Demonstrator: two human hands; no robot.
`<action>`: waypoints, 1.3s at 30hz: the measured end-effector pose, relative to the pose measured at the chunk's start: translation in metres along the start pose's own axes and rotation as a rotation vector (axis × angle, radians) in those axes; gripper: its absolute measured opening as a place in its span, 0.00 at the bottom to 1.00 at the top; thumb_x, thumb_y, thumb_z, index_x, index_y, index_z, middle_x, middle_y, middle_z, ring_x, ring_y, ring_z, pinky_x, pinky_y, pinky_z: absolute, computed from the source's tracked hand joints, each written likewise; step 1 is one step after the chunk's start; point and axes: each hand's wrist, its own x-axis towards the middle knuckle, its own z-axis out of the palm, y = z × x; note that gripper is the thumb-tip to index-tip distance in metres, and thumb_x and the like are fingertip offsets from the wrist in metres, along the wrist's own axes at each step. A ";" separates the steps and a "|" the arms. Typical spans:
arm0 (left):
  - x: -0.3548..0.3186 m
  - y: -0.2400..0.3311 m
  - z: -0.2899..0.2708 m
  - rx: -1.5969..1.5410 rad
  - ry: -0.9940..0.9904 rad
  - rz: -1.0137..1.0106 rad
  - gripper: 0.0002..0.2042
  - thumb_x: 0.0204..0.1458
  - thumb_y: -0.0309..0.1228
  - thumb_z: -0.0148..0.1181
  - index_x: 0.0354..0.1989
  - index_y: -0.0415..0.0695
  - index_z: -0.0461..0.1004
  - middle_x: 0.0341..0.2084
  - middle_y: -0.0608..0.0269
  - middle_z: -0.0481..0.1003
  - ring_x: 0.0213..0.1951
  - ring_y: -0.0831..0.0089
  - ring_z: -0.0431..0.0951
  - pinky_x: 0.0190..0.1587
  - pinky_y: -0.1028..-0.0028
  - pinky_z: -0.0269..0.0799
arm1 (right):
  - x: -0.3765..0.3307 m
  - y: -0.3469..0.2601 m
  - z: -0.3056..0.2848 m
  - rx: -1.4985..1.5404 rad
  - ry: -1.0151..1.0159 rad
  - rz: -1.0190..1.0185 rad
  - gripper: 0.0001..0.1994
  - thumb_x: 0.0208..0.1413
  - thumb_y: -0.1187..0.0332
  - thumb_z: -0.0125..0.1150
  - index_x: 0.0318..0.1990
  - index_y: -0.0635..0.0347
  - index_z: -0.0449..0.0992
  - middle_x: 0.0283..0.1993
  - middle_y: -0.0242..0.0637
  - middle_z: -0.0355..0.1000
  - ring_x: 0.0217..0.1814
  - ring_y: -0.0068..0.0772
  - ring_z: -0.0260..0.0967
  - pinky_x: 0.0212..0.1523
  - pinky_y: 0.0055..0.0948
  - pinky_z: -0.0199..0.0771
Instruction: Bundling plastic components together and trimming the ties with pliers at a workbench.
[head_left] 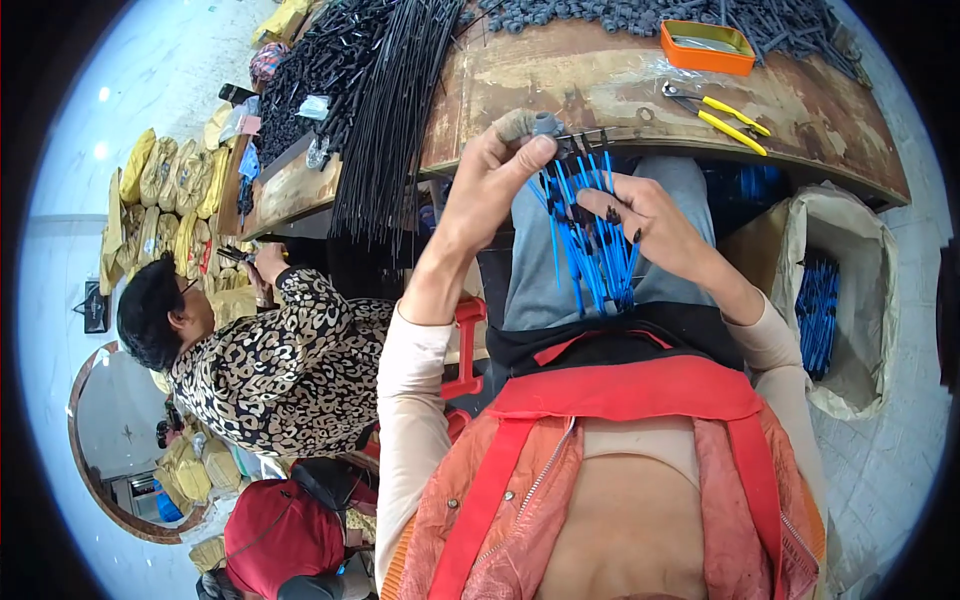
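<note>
My left hand [495,170] is closed in a pinch at the table's edge, its thumb against a small grey plastic fitting [545,123]. A thin metal rod [598,133] runs rightward from beside that fitting. Below it, a bunch of thin blue rods with black ends [590,245] hangs down over my lap. Fingers of my right hand [645,215] are bent in among the upper part of these rods and hold some of them. Its fingertips look dark. The rods partly hide what lies between the two hands.
On the wooden table [560,75] lie yellow-handled pliers [725,120], an orange tin [707,48], grey fittings [600,12] and long black rods [390,120]. A pale sack [845,260] on my right holds more blue rods [818,315]. A co-worker [270,350] sits on my left.
</note>
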 end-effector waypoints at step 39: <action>-0.025 -0.054 0.005 -0.171 -0.117 -0.059 0.22 0.64 0.42 0.50 0.57 0.35 0.64 0.50 0.46 0.74 0.56 0.61 0.74 0.60 0.65 0.67 | -0.009 0.036 0.026 0.046 -0.130 0.256 0.19 0.66 0.56 0.51 0.36 0.65 0.77 0.30 0.33 0.76 0.33 0.20 0.70 0.36 0.24 0.69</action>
